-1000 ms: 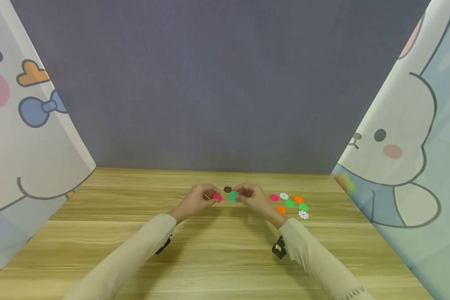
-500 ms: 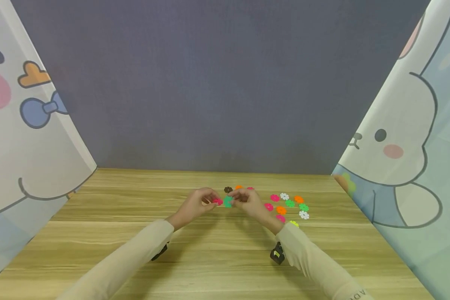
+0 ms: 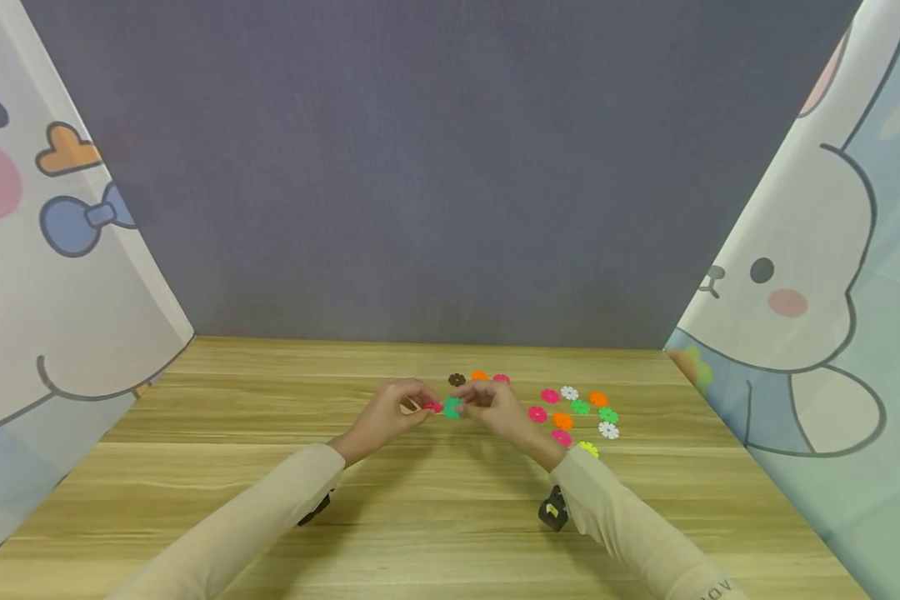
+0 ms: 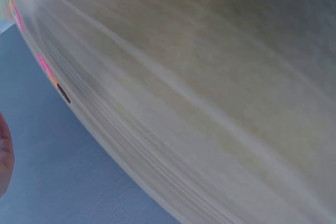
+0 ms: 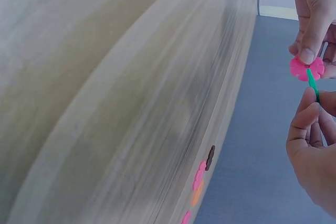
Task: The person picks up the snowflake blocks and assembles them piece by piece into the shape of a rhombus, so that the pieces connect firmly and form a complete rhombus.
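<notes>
My left hand (image 3: 392,413) pinches a pink snowflake disc (image 3: 434,407) between thumb and fingertips above the table. My right hand (image 3: 499,410) pinches a green snowflake disc (image 3: 451,407) close to its right. In the right wrist view the pink snowflake disc (image 5: 307,68) faces the camera, while the green one (image 5: 313,83) stands edge-on with its upper edge against it. Whether their slots interlock I cannot tell. The left wrist view shows only part of a hand (image 4: 5,155) at its left edge.
On the wooden table (image 3: 420,533) lie a brown disc (image 3: 457,380), an orange disc (image 3: 479,376) and a pink disc (image 3: 501,378) behind the hands. Several more discs, among them a white one (image 3: 608,430) and a yellow one (image 3: 588,448), lie to the right. A grey panel (image 3: 435,183) stands behind.
The right hand has moved left and slightly nearer, bringing the green disc up to the pink one. Discs formerly hidden by the right hand and arm now show. Both hands keep their pinch.
</notes>
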`<state>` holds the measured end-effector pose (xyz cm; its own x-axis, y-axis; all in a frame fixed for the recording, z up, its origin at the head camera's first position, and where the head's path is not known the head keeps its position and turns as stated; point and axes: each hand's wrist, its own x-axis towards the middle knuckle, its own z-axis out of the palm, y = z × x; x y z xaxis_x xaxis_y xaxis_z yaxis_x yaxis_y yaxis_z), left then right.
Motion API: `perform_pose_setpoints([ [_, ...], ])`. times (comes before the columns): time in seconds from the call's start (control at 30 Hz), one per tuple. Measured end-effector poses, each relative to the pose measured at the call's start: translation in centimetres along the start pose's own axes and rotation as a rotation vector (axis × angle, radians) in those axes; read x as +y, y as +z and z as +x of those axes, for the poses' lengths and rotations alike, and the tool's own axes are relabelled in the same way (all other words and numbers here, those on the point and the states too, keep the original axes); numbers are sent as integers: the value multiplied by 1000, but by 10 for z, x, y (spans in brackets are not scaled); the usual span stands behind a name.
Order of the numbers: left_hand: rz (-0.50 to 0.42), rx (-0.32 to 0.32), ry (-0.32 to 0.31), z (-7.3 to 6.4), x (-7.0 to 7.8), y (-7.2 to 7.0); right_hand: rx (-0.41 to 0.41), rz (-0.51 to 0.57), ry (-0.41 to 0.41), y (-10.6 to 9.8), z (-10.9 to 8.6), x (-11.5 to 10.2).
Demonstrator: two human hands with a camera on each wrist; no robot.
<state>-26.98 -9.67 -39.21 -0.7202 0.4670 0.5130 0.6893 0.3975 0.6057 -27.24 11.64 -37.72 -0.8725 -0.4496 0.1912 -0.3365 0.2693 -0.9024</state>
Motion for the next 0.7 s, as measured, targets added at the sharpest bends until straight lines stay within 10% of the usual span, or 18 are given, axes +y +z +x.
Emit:
perform_pose_setpoints([
  [0.7, -7, 52, 61, -5, -1, 4, -31, 69, 94, 4, 1, -2],
])
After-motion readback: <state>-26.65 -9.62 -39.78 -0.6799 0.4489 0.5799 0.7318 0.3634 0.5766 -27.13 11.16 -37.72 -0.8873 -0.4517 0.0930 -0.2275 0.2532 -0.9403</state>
